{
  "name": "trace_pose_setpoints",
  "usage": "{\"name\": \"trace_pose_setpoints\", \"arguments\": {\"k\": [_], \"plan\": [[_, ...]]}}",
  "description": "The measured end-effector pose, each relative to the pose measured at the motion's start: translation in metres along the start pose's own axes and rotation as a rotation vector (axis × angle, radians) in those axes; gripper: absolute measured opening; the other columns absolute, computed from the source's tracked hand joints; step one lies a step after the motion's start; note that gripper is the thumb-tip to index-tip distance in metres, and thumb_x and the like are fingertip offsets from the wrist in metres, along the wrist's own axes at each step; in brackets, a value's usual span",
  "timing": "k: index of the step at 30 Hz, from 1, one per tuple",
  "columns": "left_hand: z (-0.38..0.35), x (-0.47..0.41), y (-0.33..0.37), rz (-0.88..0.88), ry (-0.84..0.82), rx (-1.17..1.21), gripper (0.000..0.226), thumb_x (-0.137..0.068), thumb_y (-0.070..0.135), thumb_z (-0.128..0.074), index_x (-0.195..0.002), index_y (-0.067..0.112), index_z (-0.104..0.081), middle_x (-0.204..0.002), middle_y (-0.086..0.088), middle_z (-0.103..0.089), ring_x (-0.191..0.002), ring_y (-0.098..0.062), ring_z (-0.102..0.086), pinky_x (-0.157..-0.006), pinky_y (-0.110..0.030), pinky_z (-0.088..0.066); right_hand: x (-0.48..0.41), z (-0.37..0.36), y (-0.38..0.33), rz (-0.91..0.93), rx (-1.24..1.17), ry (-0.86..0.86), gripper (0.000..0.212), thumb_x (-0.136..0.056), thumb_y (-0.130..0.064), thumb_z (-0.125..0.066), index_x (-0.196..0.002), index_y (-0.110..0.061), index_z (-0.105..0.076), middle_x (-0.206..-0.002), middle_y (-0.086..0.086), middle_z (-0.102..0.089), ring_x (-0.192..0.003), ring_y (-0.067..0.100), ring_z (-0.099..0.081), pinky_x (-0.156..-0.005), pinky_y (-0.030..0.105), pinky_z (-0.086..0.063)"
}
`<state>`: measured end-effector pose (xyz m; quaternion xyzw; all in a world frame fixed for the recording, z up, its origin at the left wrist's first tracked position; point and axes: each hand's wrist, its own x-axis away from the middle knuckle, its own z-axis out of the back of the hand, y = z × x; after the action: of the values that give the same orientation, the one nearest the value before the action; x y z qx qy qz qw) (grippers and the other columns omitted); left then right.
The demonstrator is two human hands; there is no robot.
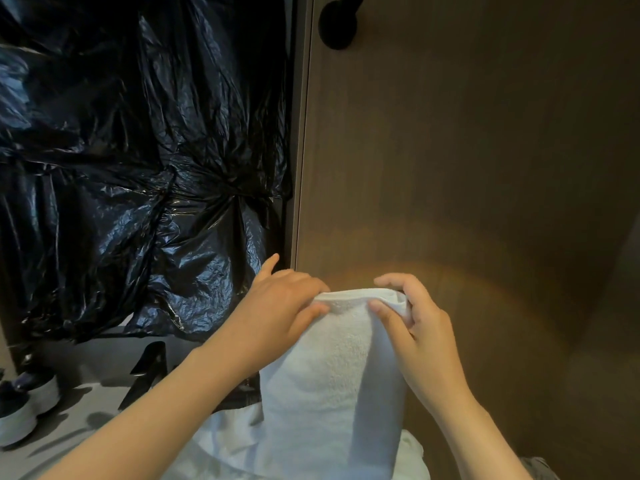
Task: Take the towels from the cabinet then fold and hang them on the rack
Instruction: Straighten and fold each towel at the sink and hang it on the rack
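Observation:
A white folded towel (332,368) hangs down in front of me, low and centre, against a brown wooden panel. My left hand (287,306) pinches its top left corner between thumb and fingers, with the index finger sticking out. At the top right corner my right hand (412,327) grips the folded edge, fingers curled over it. More white towel cloth (235,445) lies bunched below. A black round mount (337,24), perhaps the end of the rack, sits at the top of the panel; any bar under the towel is hidden.
The brown wooden panel (467,168) fills the right half. Crinkled black plastic sheeting (138,150) covers the left. On the grey floor (86,403) at lower left stand sneakers (24,400) with white soles.

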<state>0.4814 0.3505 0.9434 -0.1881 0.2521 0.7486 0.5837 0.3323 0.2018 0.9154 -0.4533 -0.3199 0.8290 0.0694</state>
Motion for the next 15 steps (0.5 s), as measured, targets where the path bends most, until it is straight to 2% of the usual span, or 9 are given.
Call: {"name": "trace_pose_setpoints", "arguments": {"k": [3, 5, 8, 11, 12, 15], "plan": [[-0.001, 0.001, -0.005, -0.001, 0.043, 0.061, 0.017, -0.098, 0.031, -0.050, -0.102, 0.025, -0.065, -0.087, 0.021, -0.055, -0.085, 0.002, -0.051, -0.121, -0.042, -0.011, 0.000, 0.009, -0.006, 0.125, 0.198, -0.094, 0.022, -0.089, -0.050, -0.052, -0.110, -0.050, -0.045, -0.096, -0.032, -0.061, -0.092, -0.009, -0.061, -0.069, 0.002, -0.045], [-0.002, 0.002, -0.008, -0.002, 0.067, 0.080, 0.016, -0.098, 0.031, -0.052, -0.101, 0.024, -0.066, -0.089, 0.018, -0.059, -0.087, 0.000, -0.055, -0.121, -0.041, -0.012, -0.002, 0.015, -0.010, 0.190, 0.309, -0.137, 0.016, -0.090, -0.050, -0.052, -0.104, -0.045, -0.047, -0.089, -0.035, -0.055, -0.090, -0.012, -0.058, -0.068, 0.000, -0.042], [-0.002, 0.002, -0.009, -0.003, 0.069, 0.096, 0.016, -0.098, 0.033, -0.052, -0.101, 0.026, -0.067, -0.091, 0.017, -0.063, -0.090, -0.001, -0.057, -0.121, -0.039, -0.012, -0.007, 0.022, -0.016, 0.196, 0.365, -0.136, 0.016, -0.084, -0.046, -0.061, -0.094, -0.036, -0.053, -0.077, -0.034, -0.049, -0.085, -0.015, -0.056, -0.063, -0.002, -0.038], [0.000, -0.001, -0.009, -0.004, 0.064, 0.087, 0.018, -0.098, 0.035, -0.051, -0.102, 0.027, -0.067, -0.095, 0.016, -0.064, -0.094, -0.002, -0.057, -0.121, -0.039, -0.011, -0.010, 0.025, -0.016, 0.168, 0.381, -0.165, 0.019, -0.080, -0.039, -0.068, -0.095, -0.029, -0.060, -0.083, -0.031, -0.051, -0.078, -0.011, -0.061, -0.064, -0.006, -0.036], [0.000, -0.002, -0.009, -0.009, 0.066, 0.084, 0.018, -0.098, 0.035, -0.051, -0.102, 0.026, -0.066, -0.095, 0.016, -0.064, -0.094, -0.002, -0.057, -0.121, -0.039, -0.012, -0.011, 0.025, -0.017, 0.176, 0.417, -0.166, 0.021, -0.082, -0.041, -0.066, -0.096, -0.026, -0.063, -0.086, -0.027, -0.054, -0.073, -0.007, -0.061, -0.064, -0.006, -0.037], [0.002, -0.004, -0.012, -0.023, 0.086, 0.085, 0.018, -0.098, 0.034, -0.051, -0.101, 0.025, -0.067, -0.093, 0.014, -0.064, -0.092, -0.005, -0.058, -0.121, -0.039, -0.013, -0.011, 0.025, -0.025, 0.246, 0.519, -0.150, 0.029, -0.085, -0.054, -0.047, -0.094, -0.030, -0.061, -0.090, -0.025, -0.054, -0.064, -0.012, -0.051, -0.058, -0.006, -0.037]]}}
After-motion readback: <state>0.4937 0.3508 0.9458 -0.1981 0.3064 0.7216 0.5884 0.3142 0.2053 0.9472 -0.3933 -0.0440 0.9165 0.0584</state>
